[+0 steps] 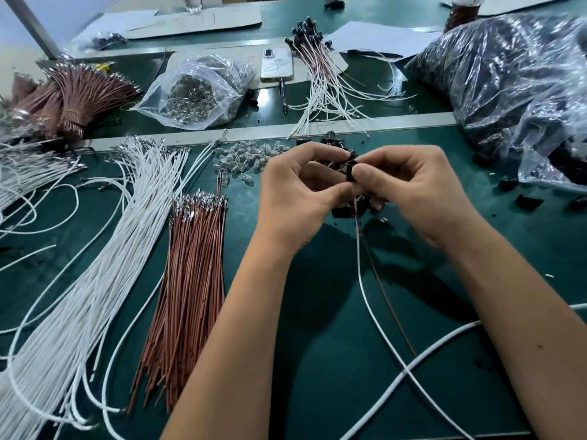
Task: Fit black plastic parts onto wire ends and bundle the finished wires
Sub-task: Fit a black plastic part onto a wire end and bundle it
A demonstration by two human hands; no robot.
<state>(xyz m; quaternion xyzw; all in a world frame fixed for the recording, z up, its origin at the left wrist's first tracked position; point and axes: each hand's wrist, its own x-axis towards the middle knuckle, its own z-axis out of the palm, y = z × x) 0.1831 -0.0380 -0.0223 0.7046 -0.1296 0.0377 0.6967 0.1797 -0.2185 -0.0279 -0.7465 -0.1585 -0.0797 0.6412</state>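
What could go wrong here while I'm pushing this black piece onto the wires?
The white wire and brown wire hang loose below the black part pinched between left hand and right hand; either might slip out. The white one crosses a thicker white cable and could snag.

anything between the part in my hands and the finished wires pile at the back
Nothing visible blocks it. The black plastic part is pinched between the left hand and right hand; only the low metal rail crosses before the finished wires.
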